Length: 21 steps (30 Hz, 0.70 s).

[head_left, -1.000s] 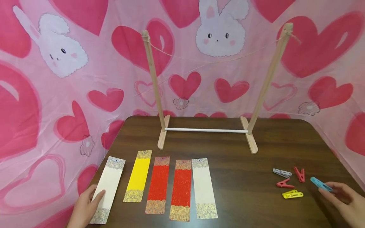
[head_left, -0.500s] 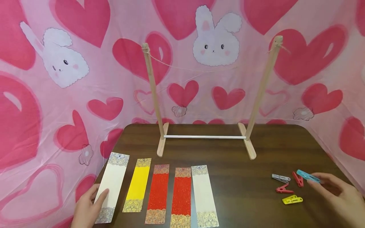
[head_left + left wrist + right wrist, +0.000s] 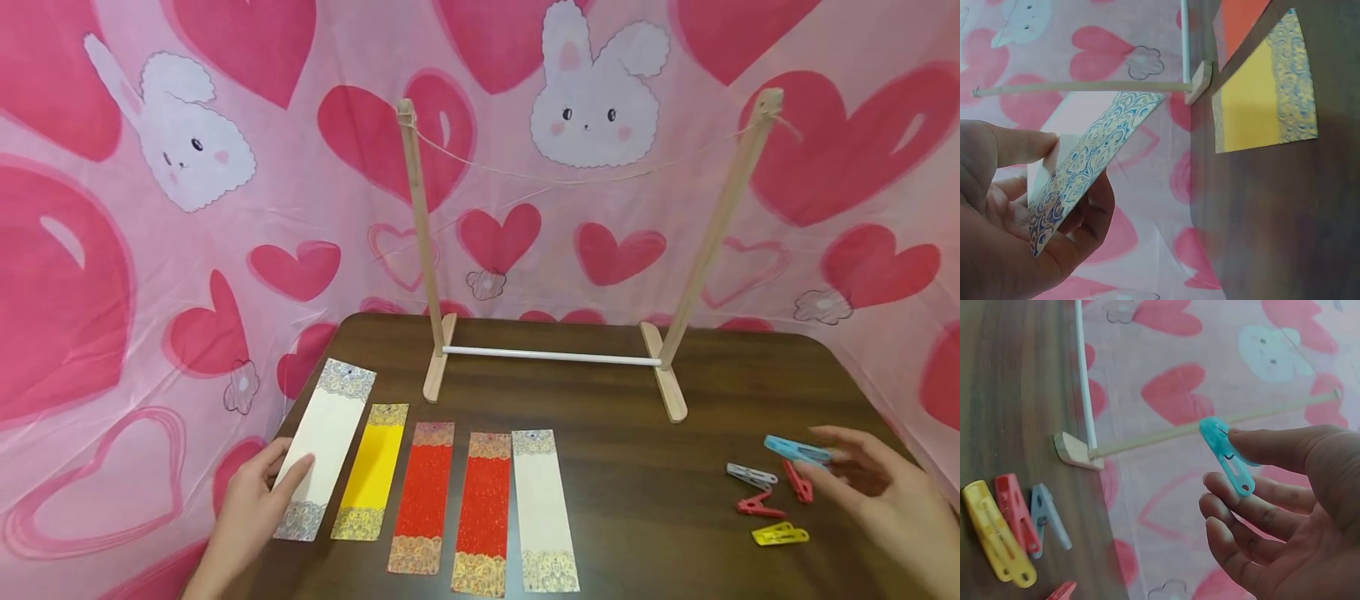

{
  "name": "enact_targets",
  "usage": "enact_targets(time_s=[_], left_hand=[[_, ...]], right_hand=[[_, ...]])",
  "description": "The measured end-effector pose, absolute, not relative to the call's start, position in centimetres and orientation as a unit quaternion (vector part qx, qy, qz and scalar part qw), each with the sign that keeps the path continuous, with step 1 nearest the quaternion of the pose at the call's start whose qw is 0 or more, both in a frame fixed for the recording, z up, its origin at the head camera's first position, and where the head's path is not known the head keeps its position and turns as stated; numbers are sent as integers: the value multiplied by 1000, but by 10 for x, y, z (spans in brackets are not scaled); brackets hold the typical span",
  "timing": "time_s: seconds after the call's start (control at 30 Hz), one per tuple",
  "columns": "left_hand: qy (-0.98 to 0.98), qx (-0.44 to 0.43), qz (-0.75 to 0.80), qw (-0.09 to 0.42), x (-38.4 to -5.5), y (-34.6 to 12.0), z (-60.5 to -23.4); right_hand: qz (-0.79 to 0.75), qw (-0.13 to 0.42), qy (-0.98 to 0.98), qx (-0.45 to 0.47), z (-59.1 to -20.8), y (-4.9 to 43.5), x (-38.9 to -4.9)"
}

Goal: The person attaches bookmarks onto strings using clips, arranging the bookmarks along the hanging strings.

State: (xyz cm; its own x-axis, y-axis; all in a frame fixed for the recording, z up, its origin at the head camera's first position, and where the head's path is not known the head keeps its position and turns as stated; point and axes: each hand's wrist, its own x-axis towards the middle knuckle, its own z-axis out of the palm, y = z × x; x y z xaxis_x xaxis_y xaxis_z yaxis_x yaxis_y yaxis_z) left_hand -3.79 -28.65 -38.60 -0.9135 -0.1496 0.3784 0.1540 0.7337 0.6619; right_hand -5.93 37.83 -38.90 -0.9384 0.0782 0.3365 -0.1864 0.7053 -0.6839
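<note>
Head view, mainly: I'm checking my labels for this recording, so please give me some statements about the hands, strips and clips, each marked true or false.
1. The left hand holds a white strip. True.
2. The clip being held up is yellow. False: the right hand pinches a blue clip.
3. Two red strips lie between the yellow strip and another white strip. True.
4. Three red clips lie on the table. False: only two red clips show there.
5. A strip hangs from the rack. False: the wooden stand bears no strip.
6. The yellow clip lies on the table. True.
</note>
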Motion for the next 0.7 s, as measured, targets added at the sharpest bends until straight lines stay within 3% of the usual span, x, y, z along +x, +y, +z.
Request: enact_targets(time_s=[0.4,0.7], left_hand=[[-896,-24,-408,176,-59,-277,-368],[-872,-52,-453,180,-80,-266,-353]], right_hand=[[349,184,-917,51,-359,351,-81],[340,245,-902,104,-343,334,-97]])
